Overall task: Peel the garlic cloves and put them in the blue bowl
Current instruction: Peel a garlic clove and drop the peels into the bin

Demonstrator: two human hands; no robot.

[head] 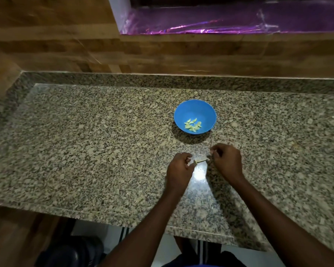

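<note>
Two bare hands work close together over the speckled grey granite bench (85, 141): the left hand (179, 170) pinches a small pale garlic clove (196, 162) with curled fingers, and the right hand (227, 160) pinches a thin strip of skin (202, 160) stretching from that clove. The round blue plastic bowl (195, 108) stands on the bench just beyond the hands. Several peeled, pale yellow-green garlic cloves (193, 125) lie in its bottom.
</note>
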